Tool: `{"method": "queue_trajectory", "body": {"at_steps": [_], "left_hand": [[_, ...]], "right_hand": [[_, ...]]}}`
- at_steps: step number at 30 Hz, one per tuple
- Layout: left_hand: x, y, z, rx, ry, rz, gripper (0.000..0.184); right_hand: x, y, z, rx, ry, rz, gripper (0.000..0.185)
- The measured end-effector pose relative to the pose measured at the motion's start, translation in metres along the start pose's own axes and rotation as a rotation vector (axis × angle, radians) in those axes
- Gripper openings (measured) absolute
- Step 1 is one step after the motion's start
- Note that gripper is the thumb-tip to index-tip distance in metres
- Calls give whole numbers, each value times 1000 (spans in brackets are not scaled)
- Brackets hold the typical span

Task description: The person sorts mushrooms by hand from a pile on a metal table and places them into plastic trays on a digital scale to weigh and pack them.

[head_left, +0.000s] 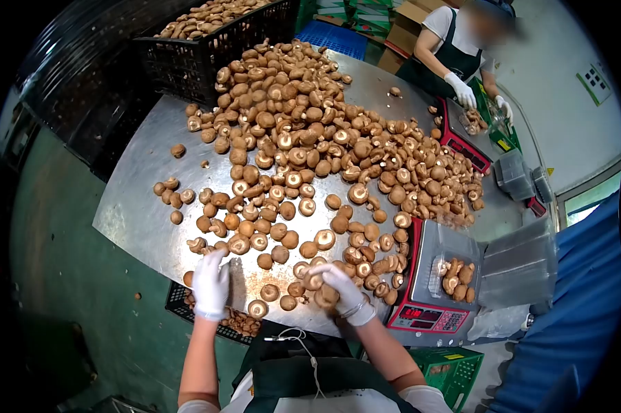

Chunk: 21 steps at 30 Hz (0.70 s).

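Brown shiitake mushrooms [293,131] lie heaped and scattered over a metal table. My left hand [211,283], in a white glove, is at the near left edge of the table, its fingers stretched out beside a few mushrooms. Nothing shows in its grasp. My right hand [339,286], also gloved, is closed on a mushroom [326,297] over the near part of the table. A second mushroom [313,279] shows at its fingertips. To its right, a red-edged scale [424,317] carries a clear plastic tray with several mushrooms [456,279].
A full black crate [207,51] stands at the far left. Below the near edge sits another black crate [236,327] with small brown pieces. Stacked clear trays [520,268] stand right of the scale. Across the table, a co-worker's gloved hand [461,91] is near a second scale [458,141].
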State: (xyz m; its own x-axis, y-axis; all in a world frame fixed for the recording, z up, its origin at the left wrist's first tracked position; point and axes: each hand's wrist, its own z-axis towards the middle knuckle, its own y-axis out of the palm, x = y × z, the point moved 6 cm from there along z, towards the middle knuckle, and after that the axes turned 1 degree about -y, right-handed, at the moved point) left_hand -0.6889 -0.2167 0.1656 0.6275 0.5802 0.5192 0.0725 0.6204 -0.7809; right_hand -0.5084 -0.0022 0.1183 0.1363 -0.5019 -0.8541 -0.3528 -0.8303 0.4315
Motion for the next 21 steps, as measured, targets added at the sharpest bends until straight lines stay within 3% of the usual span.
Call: {"method": "queue_trajectory", "body": {"at_steps": [1,3,5,7,8,9,11,15,17,19,21], "left_hand": [[-7,27,6,-106,-14,62,42],[-5,58,18,-278,-15,149,55],[-21,80,17,-293,-19,117,56],[-27,71,15,-164,-75,-108,57],[-36,72,11,-243,-224,-306,55],[-61,93,-3,-348,-487,-807,53],[-29,72,-3,-422,-701,-1491,55],[10,55,5,-506,-677,-1844,65],[24,56,7,-518,-698,-1938,67],[37,57,9,-524,-693,-1915,69],[57,57,13,-553,-621,-1786,78]], "right_hand": [[-11,-7,7,7,-33,-116,27],[-64,-20,22,210,-341,-649,24],[-98,-26,33,427,-539,-1300,35],[-97,-38,57,448,-457,-1807,47],[-83,-49,71,356,-370,-2016,56],[-64,-65,84,302,-246,-2097,54],[-56,-67,91,274,-228,-2146,48],[-60,-70,96,268,-51,-2137,51],[-68,-79,90,287,-236,-1884,50],[-84,-82,69,389,-392,-1382,47],[-78,-90,50,336,-361,-856,44]]}}
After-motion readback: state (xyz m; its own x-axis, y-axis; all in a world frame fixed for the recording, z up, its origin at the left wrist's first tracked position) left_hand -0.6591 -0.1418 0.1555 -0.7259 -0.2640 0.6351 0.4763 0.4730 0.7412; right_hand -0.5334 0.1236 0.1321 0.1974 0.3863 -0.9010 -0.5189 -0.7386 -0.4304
